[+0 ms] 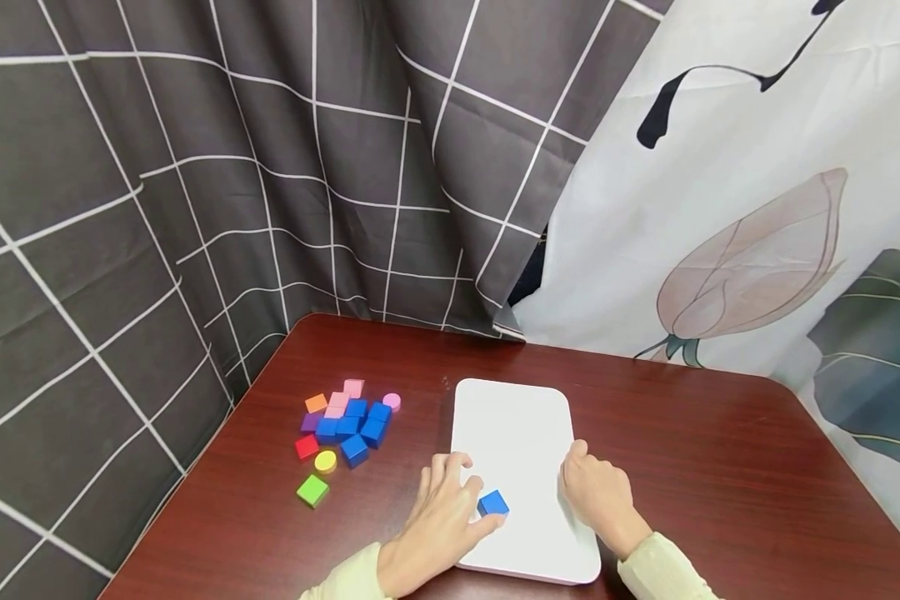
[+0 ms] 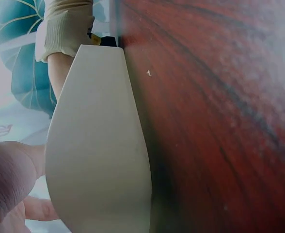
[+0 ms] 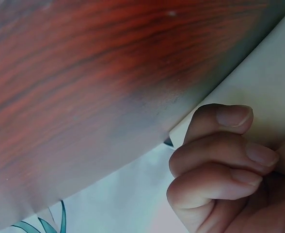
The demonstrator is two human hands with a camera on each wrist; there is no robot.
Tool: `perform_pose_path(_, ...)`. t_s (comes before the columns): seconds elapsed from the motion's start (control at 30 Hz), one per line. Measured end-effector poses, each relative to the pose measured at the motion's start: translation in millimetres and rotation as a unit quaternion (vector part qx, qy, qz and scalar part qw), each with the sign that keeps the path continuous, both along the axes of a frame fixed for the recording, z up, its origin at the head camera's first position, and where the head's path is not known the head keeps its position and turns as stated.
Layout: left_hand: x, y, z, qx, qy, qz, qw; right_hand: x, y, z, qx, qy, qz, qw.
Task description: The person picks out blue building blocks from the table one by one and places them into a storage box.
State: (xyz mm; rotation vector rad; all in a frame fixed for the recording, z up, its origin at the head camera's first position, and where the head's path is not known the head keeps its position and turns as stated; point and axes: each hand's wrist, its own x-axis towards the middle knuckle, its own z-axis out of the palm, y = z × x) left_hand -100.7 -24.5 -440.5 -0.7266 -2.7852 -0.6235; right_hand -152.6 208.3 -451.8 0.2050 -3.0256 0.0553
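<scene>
A white slab with rounded corners point(image 1: 510, 433) lies on the table in the head view; its pale side wall point(image 2: 96, 136) fills the middle of the left wrist view. On its near half sits a blue block point(image 1: 493, 503). My left hand point(image 1: 438, 512) is over the slab's left edge, its thumb and index finger spread about the block without visibly closing on it. My right hand point(image 1: 598, 490) rests as a fist against the slab's right edge. Its curled fingers point(image 3: 215, 187) show in the right wrist view, with nothing seen in them.
Left of the slab lies a cluster of blue blocks point(image 1: 355, 451), with pink, orange, purple and red pieces. A yellow disc point(image 1: 326, 462), a green block point(image 1: 312, 491) and a pink disc point(image 1: 392, 402) lie beside them. Curtains point(image 1: 330, 167) hang behind the brown table point(image 1: 720, 467).
</scene>
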Motion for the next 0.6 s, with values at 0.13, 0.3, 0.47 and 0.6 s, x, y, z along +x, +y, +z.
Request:
perform_pose_path(0.13,-0.5,-4.9,2.3,0.017,0.0,0.011,0.9998,0.2,-0.3,0.1,-0.004,0.009,0.003,1.0)
perform_pose_path(0.3,-2.1,-21.4,4.9,0.039,0.013,0.039,0.9984,0.2,-1.0,-0.5,0.001,0.002,0.002,1.0)
perform_pose_path(0.47,-5.3,-46.9,8.3,0.043,0.049,0.079,0.9948,0.7,-1.2,-0.3,0.0,0.002,-0.002,1.0)
perform_pose_path(0.6,-10.0,-67.8,9.6,0.036,0.057,0.116,0.991,1.3,0.1,-0.7,0.002,0.005,-0.003,1.0)
